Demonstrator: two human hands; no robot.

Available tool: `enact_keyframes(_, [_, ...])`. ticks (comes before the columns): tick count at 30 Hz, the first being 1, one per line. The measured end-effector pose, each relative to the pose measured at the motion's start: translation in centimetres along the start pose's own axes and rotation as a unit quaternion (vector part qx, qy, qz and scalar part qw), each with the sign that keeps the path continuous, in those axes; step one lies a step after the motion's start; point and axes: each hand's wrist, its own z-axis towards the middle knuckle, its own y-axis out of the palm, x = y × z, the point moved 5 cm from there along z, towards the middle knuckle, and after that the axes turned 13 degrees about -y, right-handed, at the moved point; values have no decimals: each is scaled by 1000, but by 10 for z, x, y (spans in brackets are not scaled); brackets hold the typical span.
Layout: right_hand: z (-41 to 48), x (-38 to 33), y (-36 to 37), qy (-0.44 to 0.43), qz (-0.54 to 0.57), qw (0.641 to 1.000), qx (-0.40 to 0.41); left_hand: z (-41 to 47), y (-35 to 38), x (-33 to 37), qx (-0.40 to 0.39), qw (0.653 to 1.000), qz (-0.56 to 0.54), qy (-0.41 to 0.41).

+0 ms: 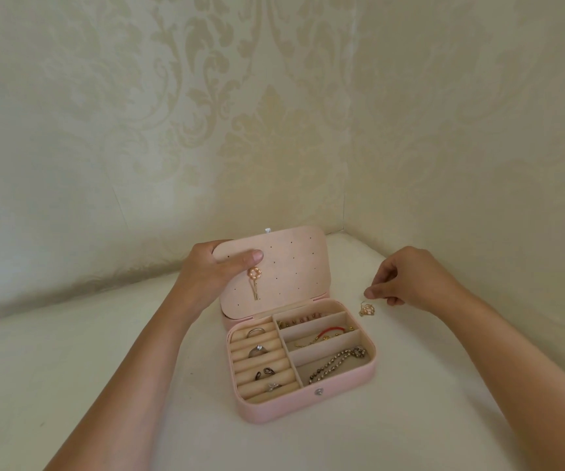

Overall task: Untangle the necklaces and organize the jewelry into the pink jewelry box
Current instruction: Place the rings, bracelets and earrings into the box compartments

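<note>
Pink and open, the jewelry box [274,407] sat on a cream surface [104,334] in a corner of patterned wallpaper [138,113]. The left hand [206,270] gripped the left edge of the raised lid [294,266], its thumb [243,257] pressed across the inner face and the other fingers hidden behind. A pearl earring [255,274] with a gold tassel hung from the lid just beside the thumb.

Inside, four rings [258,351] stood in the padded rolls on the left. On the right, small studs [299,320] filled the far compartment, a red bracelet [332,331] lay in the middle one and a beaded necklace [335,363] in the near one.

The right hand [410,280] hung over the surface to the right of the box, fingers curled and thumb meeting forefinger. I could not tell whether they pinched anything. A loose earring [366,310] lay on the surface just below those fingertips, outside the box.
</note>
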Motion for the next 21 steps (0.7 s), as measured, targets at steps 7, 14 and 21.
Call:
enact_keyframes(7, [1,-17,11,-15,-111,991,-75,-1,1,1,3,1000,-1,8])
enact_keyframes(14, [-1,-23,15,-51,-196,973,-109,0,0,1,2,1000,-1,4])
enact_keyframes(21, [5,-37,26,-45,-262,959,-100,-2,1,1,-1,1000,-5,3])
